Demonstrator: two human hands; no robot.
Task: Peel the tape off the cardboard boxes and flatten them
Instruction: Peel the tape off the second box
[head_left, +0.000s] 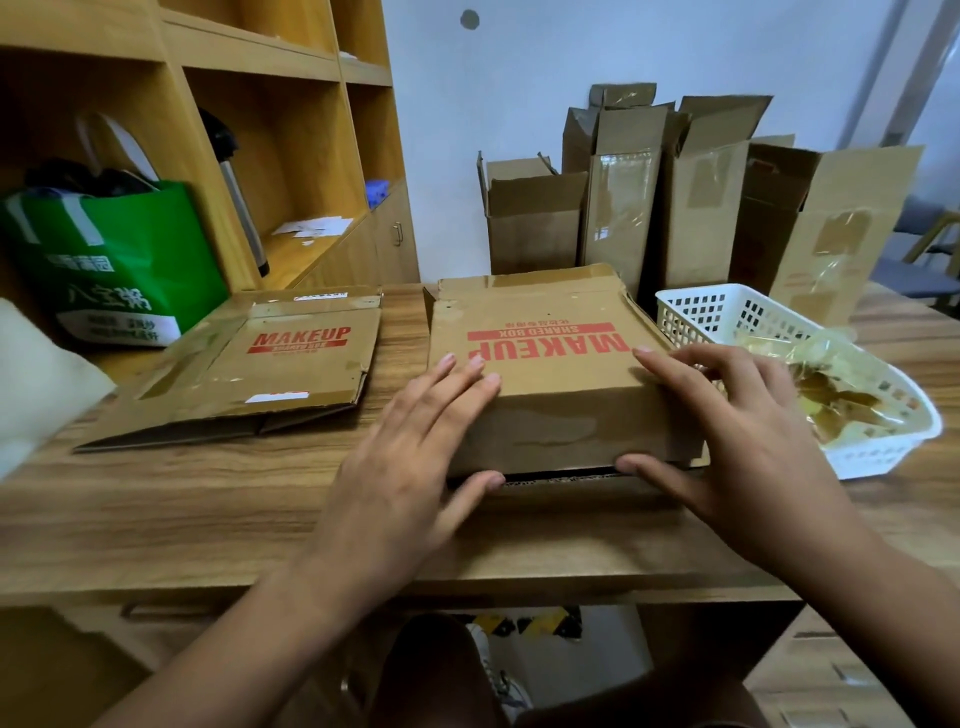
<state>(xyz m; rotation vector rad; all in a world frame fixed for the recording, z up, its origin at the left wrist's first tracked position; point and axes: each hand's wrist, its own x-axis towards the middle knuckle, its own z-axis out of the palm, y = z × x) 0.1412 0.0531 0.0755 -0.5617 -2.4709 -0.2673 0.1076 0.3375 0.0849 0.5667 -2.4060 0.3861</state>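
Note:
A brown cardboard box (550, 364) printed "MAKEUP" in red stands on the wooden table (208, 499) in front of me. My left hand (415, 457) grips its near left corner, fingers on the top face and thumb under the front edge. My right hand (727, 431) grips the near right corner the same way, fingers over the top and thumb at the bottom edge. A flattened box (270, 374) with the same print lies to the left. Clear tape shows along the standing box's far top edge.
Several upright cardboard boxes (675, 208) stand at the back against the wall. A white plastic basket (878, 452) holding crumpled tape sits right of the box. A green bag (119, 270) and wooden shelves (291, 156) are at left.

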